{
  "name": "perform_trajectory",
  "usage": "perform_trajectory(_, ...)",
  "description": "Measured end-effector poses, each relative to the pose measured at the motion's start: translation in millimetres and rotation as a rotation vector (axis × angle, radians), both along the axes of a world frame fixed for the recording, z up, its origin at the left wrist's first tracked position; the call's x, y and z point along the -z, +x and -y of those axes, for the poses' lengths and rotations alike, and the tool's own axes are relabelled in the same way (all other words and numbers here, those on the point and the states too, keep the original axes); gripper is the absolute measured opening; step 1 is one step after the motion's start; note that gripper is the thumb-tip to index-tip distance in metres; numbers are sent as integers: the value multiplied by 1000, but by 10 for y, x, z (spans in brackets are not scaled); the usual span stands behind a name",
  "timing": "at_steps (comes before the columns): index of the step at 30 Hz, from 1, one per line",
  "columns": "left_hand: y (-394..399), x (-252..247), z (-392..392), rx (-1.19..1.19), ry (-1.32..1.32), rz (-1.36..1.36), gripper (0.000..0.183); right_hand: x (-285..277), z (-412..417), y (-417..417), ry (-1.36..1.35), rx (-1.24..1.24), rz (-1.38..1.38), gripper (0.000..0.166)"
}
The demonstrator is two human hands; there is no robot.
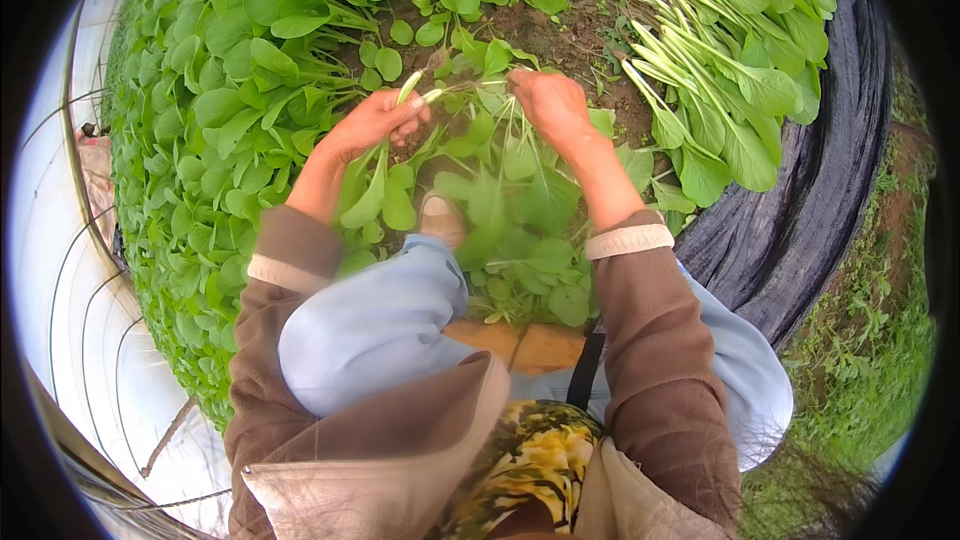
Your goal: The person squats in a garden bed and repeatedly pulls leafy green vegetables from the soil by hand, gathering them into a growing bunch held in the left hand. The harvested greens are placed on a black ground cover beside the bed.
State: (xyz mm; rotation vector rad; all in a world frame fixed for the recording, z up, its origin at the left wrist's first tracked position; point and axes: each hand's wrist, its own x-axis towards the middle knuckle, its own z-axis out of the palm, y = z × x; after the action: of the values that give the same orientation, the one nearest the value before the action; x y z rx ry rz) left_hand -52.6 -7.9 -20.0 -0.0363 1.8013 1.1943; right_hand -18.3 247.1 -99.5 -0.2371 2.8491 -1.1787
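My left hand (381,121) grips a couple of leafy green plants by their pale stems (409,87), root ends up, leaves (381,199) hanging below the fist. Level with it, my right hand (553,103) has its fingers pinched on thin stems or roots at the top of a loose bunch of greens (517,172). Those leaves hang down between my arms and are partly blurred. A thin root strand spans the space between my two hands. Which plant it belongs to, I cannot tell.
Dense leafy greens (217,120) grow along the left. To the right, pulled greens (720,82) lie in a row, partly over black sheeting (795,232). Bare soil (555,37) shows ahead. My shoe (442,220) stands among plants. Translucent plastic film (90,300) curves along the far left.
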Motion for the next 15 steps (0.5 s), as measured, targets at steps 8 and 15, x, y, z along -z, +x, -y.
perform_trajectory(8, -148, -332, 58, -366, 293, -149, 26, 8, 15, 160, -812, 160, 581, 44)
perform_trajectory(15, -312, -162, -392, -383, -255, -57, 26, 608, 369, 564, -120, 65, 354, 31)
